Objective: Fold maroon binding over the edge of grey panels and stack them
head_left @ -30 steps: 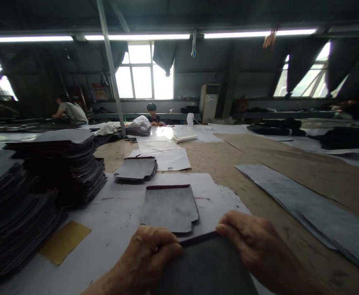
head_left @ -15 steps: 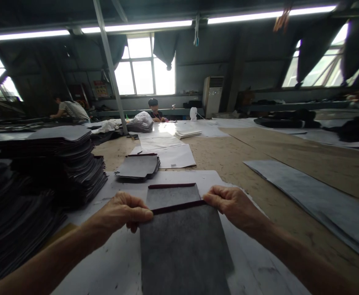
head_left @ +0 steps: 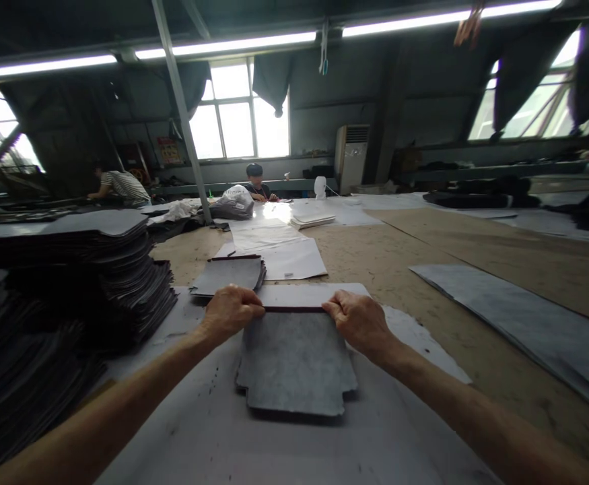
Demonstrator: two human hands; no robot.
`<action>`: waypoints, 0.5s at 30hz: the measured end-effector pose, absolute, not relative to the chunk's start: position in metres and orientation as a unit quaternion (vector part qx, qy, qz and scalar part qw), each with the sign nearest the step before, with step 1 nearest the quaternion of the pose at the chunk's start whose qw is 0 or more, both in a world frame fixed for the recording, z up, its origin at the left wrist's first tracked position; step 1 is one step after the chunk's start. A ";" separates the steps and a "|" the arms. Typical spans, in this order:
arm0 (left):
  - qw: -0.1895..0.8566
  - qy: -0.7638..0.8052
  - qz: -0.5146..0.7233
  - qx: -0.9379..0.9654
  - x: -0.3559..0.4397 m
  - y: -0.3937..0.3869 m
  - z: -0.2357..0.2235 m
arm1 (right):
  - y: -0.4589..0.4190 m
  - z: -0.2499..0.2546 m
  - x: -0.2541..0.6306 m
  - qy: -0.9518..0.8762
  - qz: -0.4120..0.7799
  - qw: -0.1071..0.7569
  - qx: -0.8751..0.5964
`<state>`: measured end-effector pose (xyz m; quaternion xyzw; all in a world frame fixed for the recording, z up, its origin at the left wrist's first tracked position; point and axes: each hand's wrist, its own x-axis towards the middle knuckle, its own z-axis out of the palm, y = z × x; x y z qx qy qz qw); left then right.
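Note:
A grey fabric panel (head_left: 297, 364) with notched lower corners lies on white paper (head_left: 254, 451) before me. Along its far edge runs a dark red strip (head_left: 294, 309). My left hand (head_left: 234, 311) pinches the left end of that edge, and my right hand (head_left: 357, 316) pinches the right end. Fingertips of both hands are closed over the strip. Just beyond my left hand sits a small stack of similar grey panels (head_left: 231, 275), its far edge also trimmed in dark red.
Tall stacks of dark panels (head_left: 82, 269) stand at the left. A long grey sheet (head_left: 506, 323) lies on the brown table covering (head_left: 375, 256) at the right. White sheets (head_left: 294, 259) lie farther back. A person (head_left: 257, 183) sits across the table; another (head_left: 122, 186) bends at far left.
Both hands have moved away from me with the strip-edged panel. It now lies flat where the smaller panel was showing, its notched near end in view.

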<state>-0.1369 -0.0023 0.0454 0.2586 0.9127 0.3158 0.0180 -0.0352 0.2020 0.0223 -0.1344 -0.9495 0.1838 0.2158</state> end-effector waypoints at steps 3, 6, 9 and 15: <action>-0.056 0.925 0.291 0.239 -0.132 0.004 0.028 | 0.203 0.010 -0.040 -0.953 0.144 0.232 -0.134; -0.113 0.923 0.273 0.245 -0.130 0.004 0.014 | 0.204 0.003 -0.042 -0.952 0.128 0.246 -0.126; -0.146 0.920 0.256 0.257 -0.133 0.001 0.008 | 0.204 0.000 -0.044 -0.950 0.124 0.261 -0.117; -0.181 0.910 0.232 0.292 -0.122 0.001 0.012 | 0.198 0.000 -0.039 -0.955 0.117 0.250 -0.108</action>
